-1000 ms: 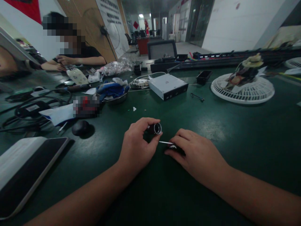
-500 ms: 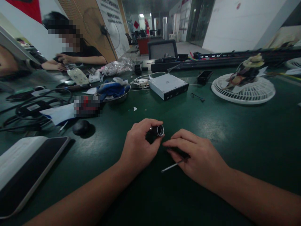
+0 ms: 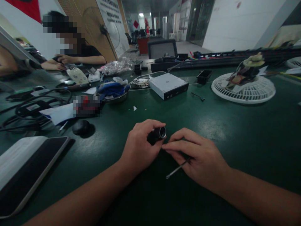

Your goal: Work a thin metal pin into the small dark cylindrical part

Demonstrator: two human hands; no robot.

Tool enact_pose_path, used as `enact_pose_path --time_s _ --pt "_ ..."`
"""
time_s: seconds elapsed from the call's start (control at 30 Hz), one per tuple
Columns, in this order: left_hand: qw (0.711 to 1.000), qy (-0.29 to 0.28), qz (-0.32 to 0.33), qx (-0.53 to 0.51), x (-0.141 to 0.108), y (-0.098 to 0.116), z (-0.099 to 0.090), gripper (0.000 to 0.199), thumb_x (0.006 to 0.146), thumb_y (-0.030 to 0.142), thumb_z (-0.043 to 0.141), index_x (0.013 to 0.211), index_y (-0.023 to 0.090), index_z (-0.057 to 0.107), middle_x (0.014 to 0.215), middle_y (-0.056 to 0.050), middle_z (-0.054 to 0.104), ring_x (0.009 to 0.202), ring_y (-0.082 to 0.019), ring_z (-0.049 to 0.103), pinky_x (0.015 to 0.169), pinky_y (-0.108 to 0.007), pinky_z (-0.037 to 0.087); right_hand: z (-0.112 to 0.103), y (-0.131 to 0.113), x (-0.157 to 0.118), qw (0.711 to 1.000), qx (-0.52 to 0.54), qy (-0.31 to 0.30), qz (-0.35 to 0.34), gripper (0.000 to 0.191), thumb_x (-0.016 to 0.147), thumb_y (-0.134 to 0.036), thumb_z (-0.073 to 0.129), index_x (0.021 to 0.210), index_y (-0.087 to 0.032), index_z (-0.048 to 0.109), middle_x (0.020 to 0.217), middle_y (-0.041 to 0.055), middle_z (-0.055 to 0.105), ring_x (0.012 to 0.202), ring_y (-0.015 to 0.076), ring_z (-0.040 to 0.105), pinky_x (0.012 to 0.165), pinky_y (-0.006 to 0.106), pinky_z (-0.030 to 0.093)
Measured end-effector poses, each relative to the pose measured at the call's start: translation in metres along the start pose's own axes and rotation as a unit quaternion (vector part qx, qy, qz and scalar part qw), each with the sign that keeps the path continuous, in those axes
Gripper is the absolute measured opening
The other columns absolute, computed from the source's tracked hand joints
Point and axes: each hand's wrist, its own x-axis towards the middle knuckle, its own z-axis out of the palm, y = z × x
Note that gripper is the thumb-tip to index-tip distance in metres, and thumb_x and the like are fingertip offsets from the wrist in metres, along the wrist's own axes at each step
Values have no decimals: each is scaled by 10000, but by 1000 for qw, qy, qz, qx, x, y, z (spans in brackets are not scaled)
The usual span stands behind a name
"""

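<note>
My left hand (image 3: 138,142) is closed around a short black cylinder (image 3: 155,134), like a flashlight tube, whose open end has a silver rim and faces right. Its far end is hidden in the palm. Just to the right, my right hand (image 3: 201,155) has thumb and forefinger close together near the left thumb; whether they pinch a small part is hidden. A screwdriver (image 3: 177,169) is tucked in the right hand's curled fingers. Its thin metal shaft sticks out down and to the left, while the handle is hidden.
Ahead on the green table (image 3: 117,116) lies a white-and-black disc drive (image 3: 168,84), with a white fan grille (image 3: 244,91) at right. Left are a black dome (image 3: 81,127), a tablet-like slab (image 3: 35,169), cables and a bowl (image 3: 117,97) with blue cloth. A person (image 3: 77,56) sits far left.
The cylinder and my left fingers have shifted slightly right. The screwdriver's tip has swung a little down and right. My right fingertips have barely moved.
</note>
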Motion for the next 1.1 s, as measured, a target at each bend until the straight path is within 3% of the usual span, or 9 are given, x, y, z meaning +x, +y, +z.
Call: enact_pose_path --time_s 0.13,0.3,0.53,0.73,1.1 --pt "997 -38 60 -11 0 1 0 304 764 86 730 1032 208 654 1017 -25 735 968 -209 680 885 -394 525 -2 -2 2 999 21 46 1 209 898 -79 660 1055 -202 725 1050 49 688 950 142 681 792 259 586" --pt "986 -91 139 -32 -1 2 0 251 808 92 703 1019 209 631 1018 -15 735 959 -187 679 860 -357 512 -5 -4 2 997 50 60 -9 183 864 -47 700 988 -178 727 950 25 733 868 116 705 765 209 581" --pt "988 -65 138 -15 -2 1 0 317 816 88 703 1098 194 604 1049 -28 725 974 -179 665 886 -345 504 -5 -4 2 997 42 68 -11 169 868 -32 688 957 -169 732 1027 50 737 950 125 709 829 217 586" --pt "990 -35 136 -7 -3 -2 2 397 782 69 719 1145 184 606 1043 -24 725 946 -174 667 896 -341 499 -6 -2 2 996 12 93 -1 230 844 -15 689 973 -200 736 979 10 775 887 118 736 793 199 596" --pt "984 -67 162 -25 -4 -1 1 409 779 73 733 1150 174 593 1104 -37 716 1009 -175 652 918 -333 494 -5 -3 5 995 24 93 21 213 835 0 687 925 -187 733 924 15 747 839 121 701 753 232 574"
